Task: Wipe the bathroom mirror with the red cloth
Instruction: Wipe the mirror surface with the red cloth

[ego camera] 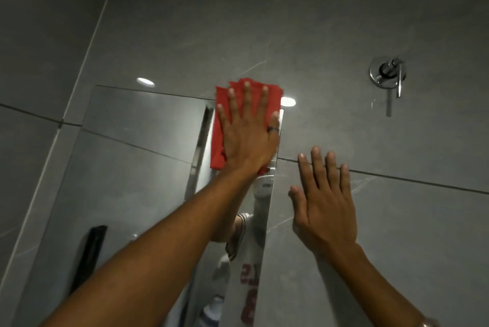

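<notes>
The bathroom mirror (137,141) hangs on a grey tiled wall, its top right corner near the middle of the view. A folded red cloth (219,125) lies flat against that corner, partly over the mirror's top edge. My left hand (248,131) presses on the cloth with fingers spread and a ring on one finger. My right hand (322,199) rests flat on the tile just right of the mirror's edge, fingers apart, holding nothing. The mirror reflects my arm and a white shirt with red lettering.
A chrome wall fitting (387,75) with a lever sticks out of the tile at the upper right. Dark grout lines cross the wall. A dark upright object (90,255) and a bottle (211,310) show as reflections in the lower mirror.
</notes>
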A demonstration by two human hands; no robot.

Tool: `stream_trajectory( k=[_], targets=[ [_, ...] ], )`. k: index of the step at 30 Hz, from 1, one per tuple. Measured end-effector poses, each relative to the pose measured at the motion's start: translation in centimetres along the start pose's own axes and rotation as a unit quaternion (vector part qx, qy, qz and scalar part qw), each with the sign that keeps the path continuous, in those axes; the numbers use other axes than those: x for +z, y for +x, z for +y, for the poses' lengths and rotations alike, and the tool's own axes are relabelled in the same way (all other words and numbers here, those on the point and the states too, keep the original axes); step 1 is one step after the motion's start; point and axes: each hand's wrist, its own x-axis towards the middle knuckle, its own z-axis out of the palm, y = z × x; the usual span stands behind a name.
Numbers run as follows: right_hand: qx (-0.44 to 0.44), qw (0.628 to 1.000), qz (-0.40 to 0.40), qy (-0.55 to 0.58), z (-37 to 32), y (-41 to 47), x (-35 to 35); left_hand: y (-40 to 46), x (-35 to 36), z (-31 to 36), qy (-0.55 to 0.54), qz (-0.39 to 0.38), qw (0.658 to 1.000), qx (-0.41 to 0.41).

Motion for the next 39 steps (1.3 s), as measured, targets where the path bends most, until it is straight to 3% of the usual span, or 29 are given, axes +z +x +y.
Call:
stream_trajectory(
  k=[5,8,10,13,15,17,19,22,24,27,33,39],
  targets=[
    [-0.011,1.000,0.001,0.015,0.0,-0.2,-0.2,-7.5,0.8,-2.4,0.024,-0.030,0.976,0.214],
    [-0.018,1.000,-0.009,0.021,0.1,-0.9,-0.4,-10.9,-0.1,-7.4,0.053,-0.063,0.960,0.266],
    [-0.017,0.999,-0.013,0.027,0.0,-1.0,-0.5,-9.9,-0.9,-10.0,0.052,-0.051,0.974,0.213],
    [-0.012,0.999,-0.013,0.035,0.0,-0.9,-0.8,-5.5,-1.4,-9.3,0.017,-0.008,1.000,0.020],
    [-0.013,0.999,-0.011,0.032,0.0,-0.9,-0.9,-2.5,-1.2,-5.8,-0.022,0.033,0.991,-0.128],
    [-0.013,1.000,-0.010,0.026,-0.1,-1.0,-0.9,-0.3,-0.6,-2.0,-0.057,0.056,0.972,-0.219],
    [-0.008,1.000,-0.010,0.025,-0.2,-1.0,-0.8,0.3,0.4,1.0,-0.069,0.060,0.979,-0.183],
    [-0.008,1.000,0.000,0.026,-0.2,-1.1,-0.7,-1.6,1.8,2.8,-0.045,0.043,0.998,0.010],
    [-0.010,1.000,0.007,0.028,0.0,-1.1,-0.6,-3.3,2.0,1.8,-0.019,0.014,0.990,0.137],
    [-0.012,0.999,0.011,0.034,0.1,-1.0,-0.5,-5.7,1.4,-1.2,0.007,-0.018,0.976,0.219],
    [-0.001,1.000,-0.002,0.030,-0.1,-1.0,-0.8,-11.3,1.2,-4.5,0.026,-0.039,0.989,0.141],
    [-0.005,1.000,0.006,0.025,-0.1,-1.0,-0.6,-5.7,0.5,-1.2,-0.005,-0.029,0.998,0.059]
  ],
)
